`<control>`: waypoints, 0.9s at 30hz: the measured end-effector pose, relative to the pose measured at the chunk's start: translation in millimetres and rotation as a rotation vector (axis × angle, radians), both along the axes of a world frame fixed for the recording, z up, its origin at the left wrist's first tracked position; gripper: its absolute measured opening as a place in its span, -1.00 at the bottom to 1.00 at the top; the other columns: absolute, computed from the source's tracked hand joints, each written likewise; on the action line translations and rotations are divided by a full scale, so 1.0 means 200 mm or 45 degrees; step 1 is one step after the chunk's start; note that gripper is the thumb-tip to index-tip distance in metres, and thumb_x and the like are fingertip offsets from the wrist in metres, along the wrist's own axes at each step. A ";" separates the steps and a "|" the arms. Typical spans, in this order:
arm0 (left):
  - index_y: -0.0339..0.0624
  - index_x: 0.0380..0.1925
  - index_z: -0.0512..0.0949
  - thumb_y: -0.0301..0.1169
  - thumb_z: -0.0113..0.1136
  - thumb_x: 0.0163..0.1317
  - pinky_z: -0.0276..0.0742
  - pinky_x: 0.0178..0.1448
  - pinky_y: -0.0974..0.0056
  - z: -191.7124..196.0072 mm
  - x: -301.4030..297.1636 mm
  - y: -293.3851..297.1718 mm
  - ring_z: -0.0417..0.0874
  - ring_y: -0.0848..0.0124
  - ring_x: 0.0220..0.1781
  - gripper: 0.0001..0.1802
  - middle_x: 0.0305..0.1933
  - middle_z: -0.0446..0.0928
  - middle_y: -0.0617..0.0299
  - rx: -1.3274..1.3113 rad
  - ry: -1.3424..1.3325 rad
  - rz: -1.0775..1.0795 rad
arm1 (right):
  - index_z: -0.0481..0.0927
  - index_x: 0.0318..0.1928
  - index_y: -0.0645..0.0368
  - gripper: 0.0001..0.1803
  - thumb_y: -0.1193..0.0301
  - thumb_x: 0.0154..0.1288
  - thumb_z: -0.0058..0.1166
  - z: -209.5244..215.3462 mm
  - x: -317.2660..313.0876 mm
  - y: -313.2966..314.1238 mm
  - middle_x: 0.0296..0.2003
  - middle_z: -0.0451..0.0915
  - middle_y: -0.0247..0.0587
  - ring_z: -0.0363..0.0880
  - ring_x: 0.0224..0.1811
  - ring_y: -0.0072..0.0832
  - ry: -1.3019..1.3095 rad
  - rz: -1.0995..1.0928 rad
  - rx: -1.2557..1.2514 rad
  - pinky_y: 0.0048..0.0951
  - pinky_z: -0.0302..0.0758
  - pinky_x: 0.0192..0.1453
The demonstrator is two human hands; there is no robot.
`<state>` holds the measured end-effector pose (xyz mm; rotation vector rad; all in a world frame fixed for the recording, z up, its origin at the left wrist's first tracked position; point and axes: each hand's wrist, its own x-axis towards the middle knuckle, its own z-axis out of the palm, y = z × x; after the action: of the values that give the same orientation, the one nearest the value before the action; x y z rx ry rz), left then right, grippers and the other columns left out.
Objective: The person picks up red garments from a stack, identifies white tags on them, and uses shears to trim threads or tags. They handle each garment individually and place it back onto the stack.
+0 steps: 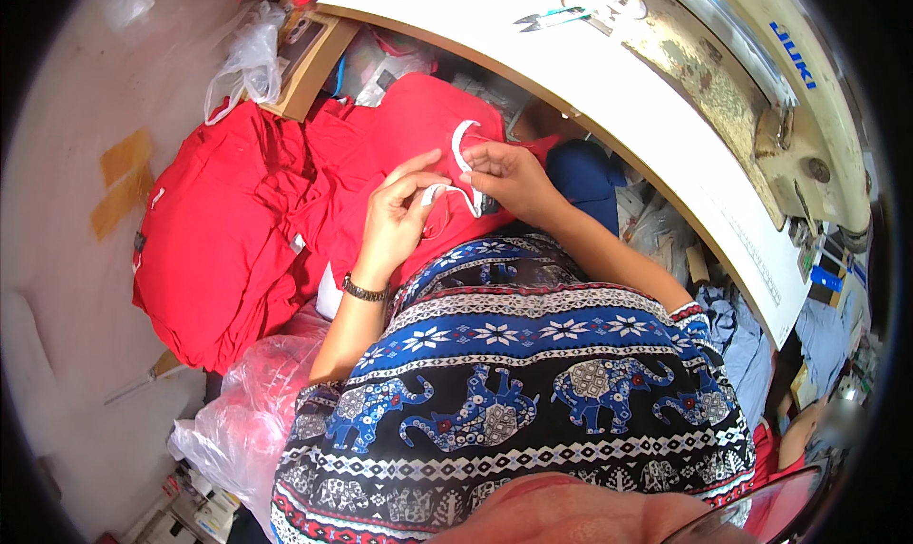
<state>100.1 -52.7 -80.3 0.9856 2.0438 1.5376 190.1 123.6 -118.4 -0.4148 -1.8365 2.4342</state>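
Pinching a white band (457, 143), left hand (393, 216) and right hand (506, 176) seemingly straighten it; the next move likely needs even tension.

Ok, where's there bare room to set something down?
White tabletop between the sewing machine and wooden front edge; also left of the thread snips. It's crowded below the edge: red fabric, white trim, left hand, right hand.

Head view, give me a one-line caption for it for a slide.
Left hand and right hand hold a curved white band over red fabric, beside a white table bearing a sewing machine.
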 end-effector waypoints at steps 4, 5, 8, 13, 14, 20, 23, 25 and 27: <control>-0.27 -0.27 0.66 -0.61 0.20 0.17 0.43 0.19 0.29 0.00 0.02 0.00 0.58 0.33 0.08 -0.86 0.03 0.58 0.07 0.007 -0.015 -0.009 | 0.59 -0.08 0.40 -0.77 0.59 0.25 0.13 0.00 0.05 -0.07 -0.25 0.64 -0.20 0.62 -0.14 -0.55 0.080 0.012 0.094 -0.49 0.57 -0.09; -0.25 -0.27 0.67 -0.60 0.23 0.16 0.42 0.21 0.26 -0.02 0.02 0.00 0.58 0.31 0.08 -0.86 0.02 0.59 0.05 0.002 -0.010 0.009 | 0.60 -0.09 0.38 -0.78 0.60 0.23 0.13 0.01 0.05 -0.07 -0.25 0.65 -0.18 0.63 -0.15 -0.52 0.090 0.009 0.197 -0.48 0.56 -0.09; -0.24 -0.26 0.68 -0.57 0.27 0.14 0.43 0.21 0.24 -0.03 0.05 -0.02 0.58 0.29 0.08 -0.85 0.00 0.59 0.05 0.121 0.071 0.056 | 0.63 -0.14 0.32 -0.79 0.60 0.18 0.14 0.07 0.06 -0.06 -0.25 0.64 -0.10 0.65 -0.19 -0.37 0.150 0.017 0.534 -0.44 0.55 -0.11; -0.23 -0.27 0.67 -0.62 0.28 0.07 0.46 0.21 0.22 -0.05 0.01 -0.02 0.56 0.27 0.15 -0.80 0.04 0.59 0.09 0.129 0.030 -0.081 | 0.64 -0.16 0.25 -0.78 0.60 0.15 0.11 0.06 0.07 -0.05 -0.24 0.61 -0.02 0.63 -0.21 -0.20 0.325 0.003 0.744 -0.37 0.53 -0.14; -0.24 -0.27 0.67 -0.62 0.29 0.06 0.46 0.21 0.22 -0.05 0.02 -0.02 0.55 0.27 0.15 -0.80 0.04 0.59 0.09 0.154 0.021 -0.085 | 0.64 -0.15 0.24 -0.78 0.60 0.16 0.10 0.07 0.07 -0.05 -0.23 0.60 -0.03 0.63 -0.21 -0.21 0.321 -0.001 0.758 -0.37 0.52 -0.14; -0.20 -0.28 0.69 -0.56 0.31 0.07 0.53 0.13 0.23 -0.04 0.03 -0.01 0.54 0.26 0.18 -0.83 0.16 0.51 0.06 0.143 -0.212 -0.060 | 0.63 -0.11 0.23 -0.74 0.63 0.16 0.07 0.06 0.09 -0.03 -0.27 0.56 -0.09 0.60 -0.26 -0.24 0.291 0.007 0.752 -0.37 0.51 -0.17; -0.16 -0.28 0.70 -0.58 0.29 0.05 0.54 0.09 0.24 -0.04 0.00 -0.01 0.55 0.24 0.14 -0.80 0.17 0.50 0.08 0.043 0.225 -0.167 | 0.63 -0.11 0.23 -0.73 0.63 0.16 0.07 0.04 0.08 -0.04 -0.31 0.54 -0.11 0.58 -0.29 -0.28 0.412 -0.064 0.769 -0.38 0.50 -0.19; -0.18 -0.27 0.71 -0.55 0.32 0.04 0.49 0.12 0.25 -0.02 0.03 0.00 0.56 0.26 0.07 -0.79 0.09 0.54 0.09 0.019 0.210 -0.141 | 0.63 -0.10 0.23 -0.73 0.62 0.17 0.08 0.04 0.08 -0.04 -0.32 0.53 -0.11 0.58 -0.30 -0.30 0.407 -0.059 0.751 -0.39 0.49 -0.20; -0.18 -0.25 0.71 -0.54 0.33 0.05 0.47 0.12 0.24 -0.02 0.04 -0.01 0.57 0.26 0.04 -0.79 -0.04 0.60 0.12 0.004 0.273 -0.095 | 0.63 -0.09 0.23 -0.73 0.62 0.17 0.08 0.07 0.09 -0.03 -0.32 0.54 -0.12 0.58 -0.29 -0.31 0.281 0.037 0.703 -0.39 0.49 -0.19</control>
<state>107.9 -53.7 -84.2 1.2617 2.1195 1.4515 209.0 117.2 -105.3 -0.0744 -2.2883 1.7781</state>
